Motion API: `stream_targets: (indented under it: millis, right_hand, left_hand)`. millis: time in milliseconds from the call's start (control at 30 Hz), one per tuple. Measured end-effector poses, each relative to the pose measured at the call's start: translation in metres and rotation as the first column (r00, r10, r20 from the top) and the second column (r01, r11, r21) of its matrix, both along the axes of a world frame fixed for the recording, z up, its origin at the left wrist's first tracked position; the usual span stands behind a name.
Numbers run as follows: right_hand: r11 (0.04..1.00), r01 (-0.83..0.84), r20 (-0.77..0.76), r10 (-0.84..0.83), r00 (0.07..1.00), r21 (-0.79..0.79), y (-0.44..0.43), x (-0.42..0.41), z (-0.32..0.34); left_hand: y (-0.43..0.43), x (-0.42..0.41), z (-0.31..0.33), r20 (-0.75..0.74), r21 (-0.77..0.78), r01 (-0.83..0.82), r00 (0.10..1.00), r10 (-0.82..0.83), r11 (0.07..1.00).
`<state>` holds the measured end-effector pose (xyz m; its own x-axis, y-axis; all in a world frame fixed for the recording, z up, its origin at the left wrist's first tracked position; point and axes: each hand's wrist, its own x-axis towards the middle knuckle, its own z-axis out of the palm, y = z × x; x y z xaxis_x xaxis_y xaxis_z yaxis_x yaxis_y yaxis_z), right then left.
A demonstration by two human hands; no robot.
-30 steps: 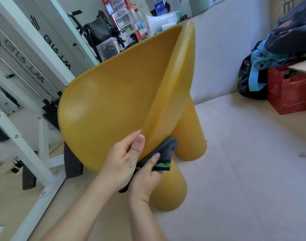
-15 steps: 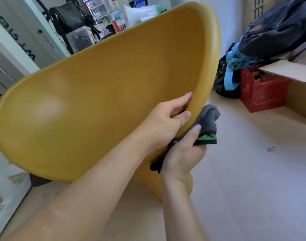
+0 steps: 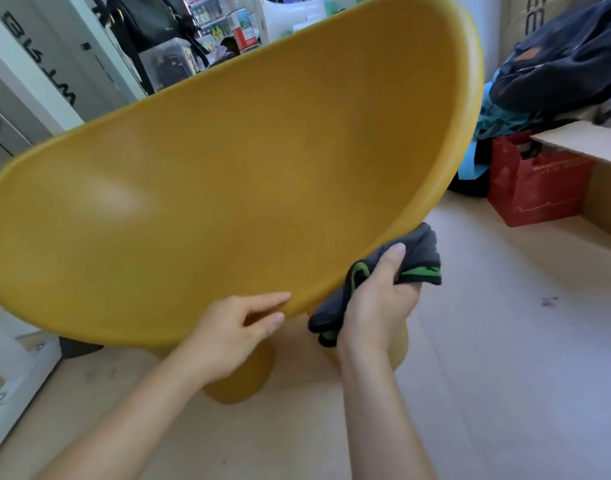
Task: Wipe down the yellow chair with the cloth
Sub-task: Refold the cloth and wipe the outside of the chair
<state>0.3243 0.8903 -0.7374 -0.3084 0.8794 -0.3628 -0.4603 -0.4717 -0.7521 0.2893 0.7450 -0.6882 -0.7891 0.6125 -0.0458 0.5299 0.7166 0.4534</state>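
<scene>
Gripping the cloth (image 3: 418, 251), the right hand (image 3: 377, 306) has it bunched in a fist, thumb on top, and presses the wad against the underside of the chair (image 3: 228, 202) at its lower rim. Just beside it the left hand (image 3: 228, 330) takes the same rim in a light pinch, thumb on the inner face and fingers beneath. It is blurred, so how firm the hold is cannot be told.

The chair stands on the floor (image 3: 505, 341) right in front of the person. It looks tipped, with its broad shell turned toward the camera and two stubby legs showing below.

It looks like one moulded plastic piece: stiff, smooth and probably light enough to tilt with one hand. The glossy face offers no purchase, so the rolled rim is the place to hold it. A pinch there may slip if the wiping hand pushes hard. The cloth is soft and folds to the curve.

A white frame (image 3: 20, 372) stands at the left. Farther right on the floor are a red bag (image 3: 532, 192) and a box (image 3: 602, 188), with a backpack (image 3: 567, 64) above them.
</scene>
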Motion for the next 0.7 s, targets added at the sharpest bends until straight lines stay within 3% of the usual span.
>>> stream_targets:
  millis: [133, 333, 500, 633, 700]
  right_hand:
    - [0.994, -0.001, 0.077, -0.007, 0.997, 0.11, -0.055, -0.013, -0.023]
    - [0.972, -0.17, 0.097, 0.156, 0.983, 0.162, -0.092, -0.006, -0.032]
    - [0.955, 0.035, 0.193, -0.095, 0.977, 0.295, 0.003, 0.003, -0.002]
    - [0.932, 0.049, 0.149, -0.11, 0.983, 0.36, 0.025, 0.002, 0.008]
    - [0.928, 0.058, 0.141, -0.117, 0.983, 0.369, 0.0, 0.003, 0.0]
  left_hand:
    - [-0.006, -0.004, -0.032, -0.228, 0.125, 0.001, 0.973, 0.028, 0.992]
    - [-0.006, -0.007, -0.034, -0.231, 0.159, -0.002, 0.972, 0.04, 0.987]
    - [-0.001, 0.001, -0.033, -0.333, 0.154, -0.033, 0.939, 0.084, 0.987]
    - [0.023, 0.006, -0.015, -0.326, 0.012, -0.092, 0.941, 0.091, 0.996]
    - [0.055, 0.004, -0.001, -0.152, 0.154, -0.036, 0.987, 0.06, 0.987]
